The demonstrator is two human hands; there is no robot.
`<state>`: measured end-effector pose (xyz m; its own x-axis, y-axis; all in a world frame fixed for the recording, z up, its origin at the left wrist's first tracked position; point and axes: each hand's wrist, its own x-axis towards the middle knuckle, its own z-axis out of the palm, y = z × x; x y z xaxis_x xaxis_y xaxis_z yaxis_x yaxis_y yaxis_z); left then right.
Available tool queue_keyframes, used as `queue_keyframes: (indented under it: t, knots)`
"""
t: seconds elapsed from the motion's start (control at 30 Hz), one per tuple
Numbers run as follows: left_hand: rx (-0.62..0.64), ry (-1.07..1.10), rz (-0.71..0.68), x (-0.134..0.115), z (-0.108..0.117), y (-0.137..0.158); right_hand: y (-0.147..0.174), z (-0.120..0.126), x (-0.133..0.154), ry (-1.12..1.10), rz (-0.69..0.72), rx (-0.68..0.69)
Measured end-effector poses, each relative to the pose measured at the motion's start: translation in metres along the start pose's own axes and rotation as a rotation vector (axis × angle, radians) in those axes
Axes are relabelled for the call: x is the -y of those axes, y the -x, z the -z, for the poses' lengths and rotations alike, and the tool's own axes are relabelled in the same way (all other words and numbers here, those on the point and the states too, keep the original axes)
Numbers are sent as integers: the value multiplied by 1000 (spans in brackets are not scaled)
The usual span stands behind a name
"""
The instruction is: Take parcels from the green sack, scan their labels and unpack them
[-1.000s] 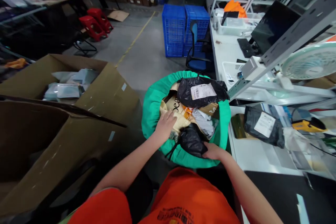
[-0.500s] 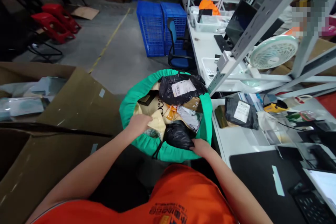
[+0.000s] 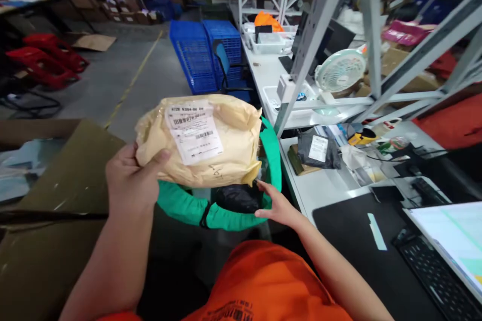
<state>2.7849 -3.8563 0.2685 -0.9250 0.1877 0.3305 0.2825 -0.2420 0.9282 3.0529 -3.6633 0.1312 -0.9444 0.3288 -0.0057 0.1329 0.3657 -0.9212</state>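
My left hand [image 3: 133,175] grips the left end of a padded mailer [image 3: 237,133], thumb on top. The mailer is pale yellow, puffy, and carries a white barcode label [image 3: 195,133]. It is held up over a green drawstring sack [image 3: 181,205] and hides most of the sack's mouth. My right hand [image 3: 276,203] is at the sack's right front rim, thumb and fingers apart, close to the mailer's lower right corner; I cannot tell if it touches. A black plastic parcel [image 3: 237,198] shows inside the sack below the mailer.
Large cardboard boxes [image 3: 56,200] stand to the left. On the right, a white table [image 3: 324,188] holds a black parcel [image 3: 320,150], a scanner [image 3: 363,136], a keyboard [image 3: 429,271] and a screen [image 3: 452,235]. A metal rack post [image 3: 312,35] rises behind the sack, near blue crates [image 3: 192,55].
My left hand has lifted the padded mailer out of the sack and turned its label up. My right hand has let go of the black parcel's edge and spread its fingers. The view has shifted right.
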Motion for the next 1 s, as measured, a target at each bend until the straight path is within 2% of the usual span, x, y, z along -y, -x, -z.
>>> queue_keyframes:
  t: [0.1, 0.23, 0.4, 0.53, 0.63, 0.7, 0.77, 0.87, 0.93, 1.0]
  knots:
    - [12, 193, 91, -13, -51, 37, 24, 18, -3, -298, 65, -165]
    - [119, 356, 301, -11, -111, 87, 63, 44, -13, -500, -89, -576]
    - [259, 496, 671, 8, -177, 145, 127, 62, -29, -751, -147, -930]
    - [380, 482, 935, 30, -214, 195, 193, 75, -47, -830, -190, -1339]
    - [516, 341, 1107, 60, -229, 236, 247, 93, -55, -694, -229, -1535]
    - [635, 210, 1190, 84, -230, 265, 278, 106, -53, -540, -287, -1590]
    - [773, 71, 1218, 109, -227, 292, 303, 118, -45, -397, -335, -1573]
    - [946, -171, 1096, 139, -217, 319, 330, 135, -27, -247, -343, -1473]
    - [935, -272, 967, 152, -215, 325, 346, 146, -16, -169, -328, -1427]
    - [867, -251, 849, 160, -218, 321, 362, 155, -9, -140, -328, -1394]
